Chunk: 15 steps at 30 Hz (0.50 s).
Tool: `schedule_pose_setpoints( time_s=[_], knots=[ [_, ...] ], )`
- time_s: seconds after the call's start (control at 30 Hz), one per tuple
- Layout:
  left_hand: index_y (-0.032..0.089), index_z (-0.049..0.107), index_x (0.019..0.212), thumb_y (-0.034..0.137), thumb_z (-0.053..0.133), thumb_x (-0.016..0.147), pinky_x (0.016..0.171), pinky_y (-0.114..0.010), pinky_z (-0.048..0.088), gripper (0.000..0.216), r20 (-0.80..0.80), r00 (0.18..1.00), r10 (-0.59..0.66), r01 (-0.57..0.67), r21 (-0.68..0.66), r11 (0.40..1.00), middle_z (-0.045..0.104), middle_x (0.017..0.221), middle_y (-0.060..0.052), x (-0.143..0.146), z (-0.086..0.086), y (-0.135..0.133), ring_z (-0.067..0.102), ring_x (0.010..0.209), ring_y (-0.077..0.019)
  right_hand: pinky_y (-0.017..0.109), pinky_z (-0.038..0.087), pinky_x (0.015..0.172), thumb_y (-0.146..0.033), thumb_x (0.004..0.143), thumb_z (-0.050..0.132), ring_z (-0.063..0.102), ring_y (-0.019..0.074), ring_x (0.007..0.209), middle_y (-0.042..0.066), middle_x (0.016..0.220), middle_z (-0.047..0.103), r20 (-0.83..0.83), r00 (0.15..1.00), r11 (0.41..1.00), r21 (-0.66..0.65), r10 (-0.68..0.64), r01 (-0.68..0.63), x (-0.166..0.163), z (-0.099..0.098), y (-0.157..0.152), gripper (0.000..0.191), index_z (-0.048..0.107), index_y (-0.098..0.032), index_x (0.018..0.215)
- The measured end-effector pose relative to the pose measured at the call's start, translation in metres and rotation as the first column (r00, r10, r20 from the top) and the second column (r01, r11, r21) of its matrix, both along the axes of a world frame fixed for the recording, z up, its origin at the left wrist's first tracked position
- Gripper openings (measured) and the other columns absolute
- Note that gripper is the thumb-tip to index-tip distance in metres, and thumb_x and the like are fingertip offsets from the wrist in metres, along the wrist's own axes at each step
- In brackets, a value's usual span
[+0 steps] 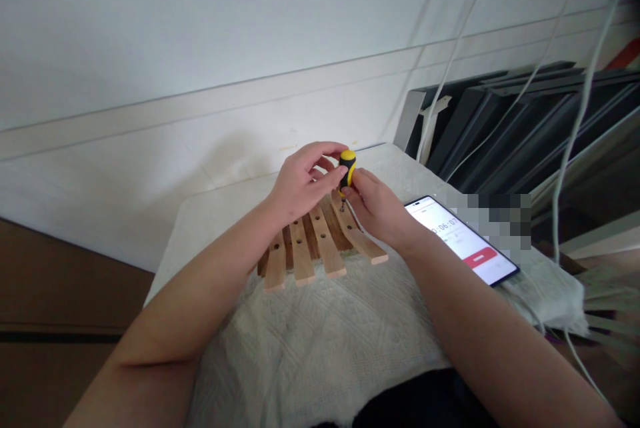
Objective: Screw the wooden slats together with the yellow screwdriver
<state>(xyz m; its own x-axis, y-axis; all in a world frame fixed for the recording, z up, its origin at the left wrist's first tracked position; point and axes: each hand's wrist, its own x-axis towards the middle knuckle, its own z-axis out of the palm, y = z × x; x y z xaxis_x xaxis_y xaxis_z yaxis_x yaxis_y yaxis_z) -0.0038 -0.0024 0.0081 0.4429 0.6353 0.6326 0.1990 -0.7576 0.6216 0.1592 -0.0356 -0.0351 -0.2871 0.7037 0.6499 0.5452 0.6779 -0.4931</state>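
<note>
A fan of light wooden slats (320, 248) with drilled holes lies on a white quilted cloth (310, 341) over a low table. A short screwdriver (347, 171) with a yellow and black handle stands upright, its tip on the rightmost slat. My left hand (303, 181) is closed round the handle from the left, with the fingers over its top. My right hand (377, 208) pinches the lower end of the screwdriver near the tip and rests on the slats. A screw, if any, is too small to see.
A phone (463, 238) with a lit timer screen lies on the cloth to the right. Dark flat panels (520, 128) lean behind it, and white cables (575, 128) hang across them. A white wall rises behind the table. Brown floor lies to the left.
</note>
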Motion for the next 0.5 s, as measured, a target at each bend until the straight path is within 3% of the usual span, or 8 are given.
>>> schedule_pose_setpoints(
  time_s=[0.3, 0.5],
  knots=[
    [0.017, 0.062, 0.109, 0.024, 0.061, 0.084, 0.060, -0.016, 0.053, 0.026, -0.006, 1.000, -0.008, 0.008, 0.021, 1.000, 0.068, 0.103, -0.004, 0.0016, -0.0022, -0.0023, 0.064, 0.084, -0.0105, 0.032, 0.040, 0.069, -0.017, 0.091, 0.042, 0.051, 0.0171, 0.075, 0.004, 0.080, 0.054, -0.013, 1.000, 1.000, 0.015, 0.021, -0.021, 0.0016, -0.0007, 0.0009, 0.011, 0.046, -0.020, 0.082],
    [0.020, 0.059, 0.112, 0.022, 0.064, 0.083, 0.056, -0.014, 0.052, 0.030, -0.011, 1.000, 0.004, -0.003, 0.061, 0.998, 0.067, 0.098, -0.002, 0.0048, -0.0060, -0.0021, 0.063, 0.083, -0.0103, 0.032, 0.041, 0.067, -0.018, 0.090, 0.043, 0.051, 0.0164, 0.072, 0.003, 0.078, 0.056, -0.006, 1.000, 0.999, 0.028, 0.015, -0.015, 0.0024, 0.0001, -0.0013, 0.009, 0.051, -0.019, 0.085]
  ],
)
